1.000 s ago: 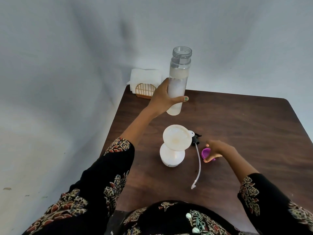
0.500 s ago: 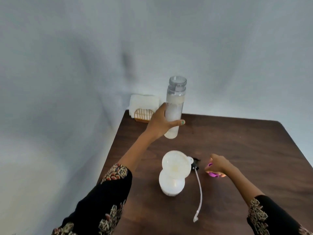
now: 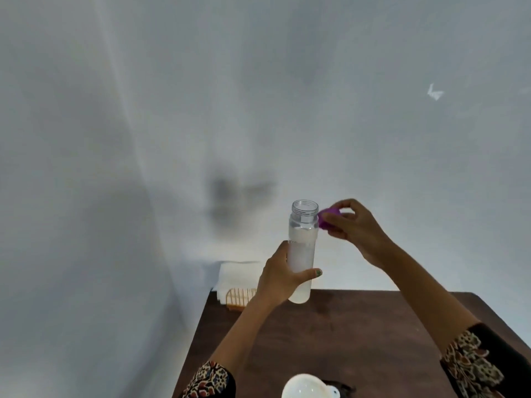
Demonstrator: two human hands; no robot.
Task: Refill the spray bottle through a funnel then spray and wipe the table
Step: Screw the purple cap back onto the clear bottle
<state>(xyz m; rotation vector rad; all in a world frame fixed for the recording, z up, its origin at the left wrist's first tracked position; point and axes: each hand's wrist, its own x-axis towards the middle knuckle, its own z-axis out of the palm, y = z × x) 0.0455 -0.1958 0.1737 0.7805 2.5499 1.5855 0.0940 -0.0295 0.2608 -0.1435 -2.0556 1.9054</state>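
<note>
Holding bottle (image 3: 301,257) upright, purple cap (image 3: 326,218) beside its mouth.

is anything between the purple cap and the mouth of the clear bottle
Nothing visible. The right hand pinches the purple cap just beside the open mouth of the clear bottle, which the left hand holds upright; only air lies above the mouth.

one clear bottle (image 3: 300,254); one purple cap (image 3: 327,217); one funnel (image 3: 304,386); two hands
</note>
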